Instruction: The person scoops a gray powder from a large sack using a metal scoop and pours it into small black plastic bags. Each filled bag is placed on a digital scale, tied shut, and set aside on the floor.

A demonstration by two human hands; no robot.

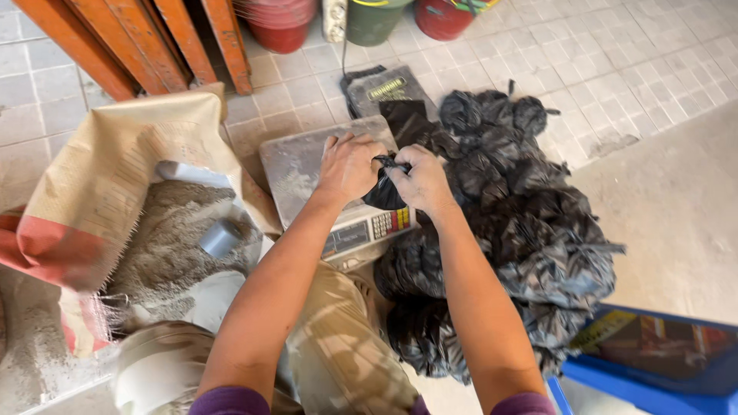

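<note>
While both hands worked at frame centre, a small black plastic bag (382,192) sat pinched between them above a dusty weighing scale (307,173).
Crumpled and bulging, the bag's neck was gripped by the closed left hand (350,165) and the closed right hand (421,180); a pile of similar tied black bags (515,230) lay right of centre.

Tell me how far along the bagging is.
Done: a heap of tied black bags lies right of the scale. In hand: left hand and right hand grip a black bag over it. Left: grey powder remains in the open sack.
</note>
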